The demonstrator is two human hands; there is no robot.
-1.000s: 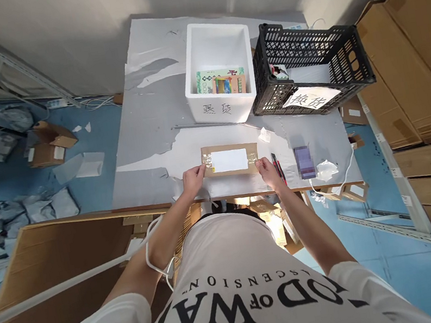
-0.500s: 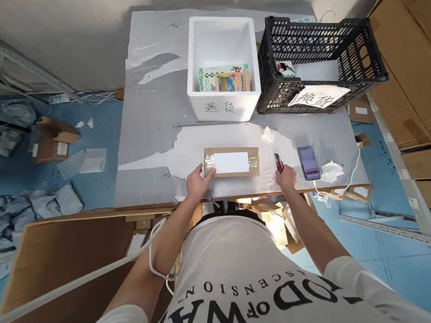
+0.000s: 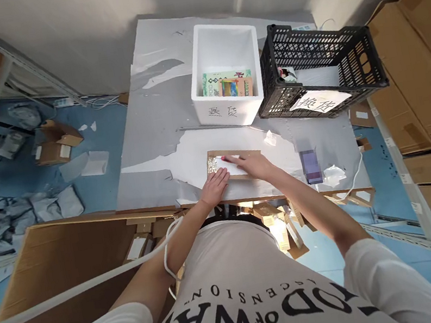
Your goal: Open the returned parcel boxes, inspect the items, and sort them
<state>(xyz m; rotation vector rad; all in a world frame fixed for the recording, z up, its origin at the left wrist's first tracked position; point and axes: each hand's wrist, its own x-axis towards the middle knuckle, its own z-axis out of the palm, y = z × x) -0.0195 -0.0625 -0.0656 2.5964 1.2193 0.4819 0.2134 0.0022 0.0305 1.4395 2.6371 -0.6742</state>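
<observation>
A small brown cardboard parcel (image 3: pixel 212 164) with clear tape and a white label lies flat near the table's front edge. My left hand (image 3: pixel 216 184) presses down on the parcel's near side, fingers stretched flat across it. Over the label reaches my right hand (image 3: pixel 255 165), closed on a utility knife (image 3: pixel 223 158); only a bit of red shows at the fingertips, the rest being hidden by the hand. Where the blade sits cannot be made out.
Behind the parcel stand a white foam box (image 3: pixel 227 110) holding printed booklets and a black plastic crate (image 3: pixel 322 85). A phone (image 3: pixel 311 166) and crumpled paper (image 3: pixel 333 175) lie to the right. A large open carton (image 3: pixel 71 263) is at lower left.
My right hand has moved left with the utility knife, from the table beside the parcel to over its label. My left hand has slid right from the parcel's left end onto its near side.
</observation>
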